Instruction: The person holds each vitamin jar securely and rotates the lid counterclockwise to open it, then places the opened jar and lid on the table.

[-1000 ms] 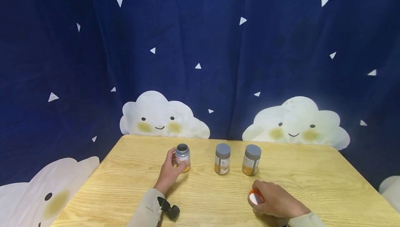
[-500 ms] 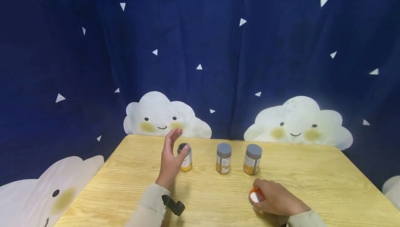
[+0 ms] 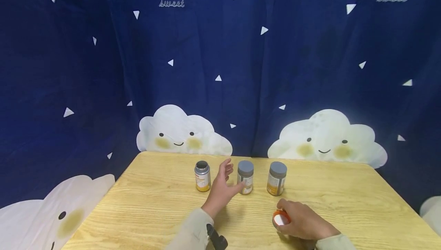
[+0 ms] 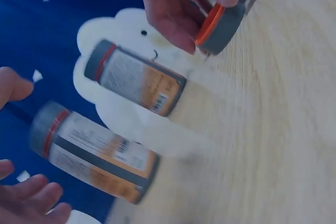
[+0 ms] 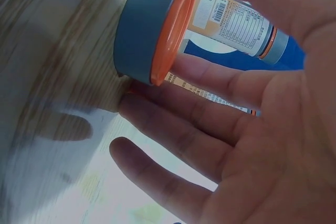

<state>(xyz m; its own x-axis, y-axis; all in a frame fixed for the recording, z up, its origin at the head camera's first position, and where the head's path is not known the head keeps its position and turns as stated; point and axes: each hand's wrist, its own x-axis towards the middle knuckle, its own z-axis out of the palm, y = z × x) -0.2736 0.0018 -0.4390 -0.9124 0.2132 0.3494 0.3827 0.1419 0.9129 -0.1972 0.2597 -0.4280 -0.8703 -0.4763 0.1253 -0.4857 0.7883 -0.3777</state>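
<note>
My right hand (image 3: pixel 302 219) pinches a grey jar lid (image 5: pixel 144 27) between thumb and fingers, its orange inner ring and white liner facing up to the left, low over the wooden table. My left hand (image 3: pixel 222 188) is at the middle jar (image 3: pixel 245 169), thumb overlapping its label in the head view, fingers spread to its left. That jar is upright with its grey lid on. Another lidded jar (image 3: pixel 276 179) stands to the right, between the middle jar and my right hand. On the left an uncapped jar (image 3: pixel 202 177) shows its dark mouth and orange-and-white label.
The pale wooden table (image 3: pixel 155 204) ends at a dark blue curtain (image 3: pixel 220 51) printed with white triangles and smiling clouds. A black strap with a camera (image 3: pixel 217 238) sits on my left wrist.
My left hand has let go of the uncapped jar, lifted off it and moved right to the middle jar. My right hand stays in place with the lid.
</note>
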